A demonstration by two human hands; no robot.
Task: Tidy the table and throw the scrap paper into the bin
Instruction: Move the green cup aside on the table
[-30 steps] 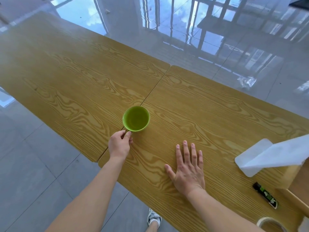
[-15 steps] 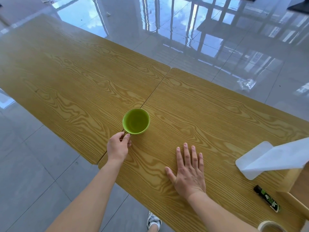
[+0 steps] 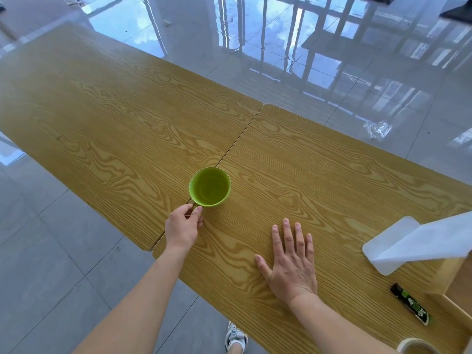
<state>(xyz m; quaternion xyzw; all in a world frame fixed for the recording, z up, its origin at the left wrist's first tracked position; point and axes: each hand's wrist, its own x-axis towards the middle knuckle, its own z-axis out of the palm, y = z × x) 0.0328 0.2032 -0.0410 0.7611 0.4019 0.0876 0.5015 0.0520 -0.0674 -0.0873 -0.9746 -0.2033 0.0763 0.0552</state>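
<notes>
Green and glossy, the cup (image 3: 210, 187) sits just left of the frame's centre, on the seam where the two wooden table (image 3: 122, 118) tops meet. The left hand (image 3: 182, 227) is closed on its handle, thumb and forefinger pinched together at the lower edge of the cup. Against the pictures from a second ago, cup and hand have barely shifted relative to the seam; the small drift looks like the camera's own. My reading is that the cup has just been set down or squared up, so the tidying of this item is near done and the grip is about to let go.

The right hand (image 3: 291, 261) lies flat, fingers spread, palm down on the wood at lower centre, holding nothing, as before.

At the right edge a white sheet of paper (image 3: 419, 241) lies over a translucent white plastic piece (image 3: 378, 251), partly draped on a wooden box (image 3: 457, 290). Below them lie a dark lighter-like item (image 3: 410, 303) and a roll of tape (image 3: 416, 348) at the lower right corner.

No bin is in view. A crumpled clear wrapper (image 3: 377, 129) lies on the floor at upper right; scrap probably remains to be collected.
</notes>
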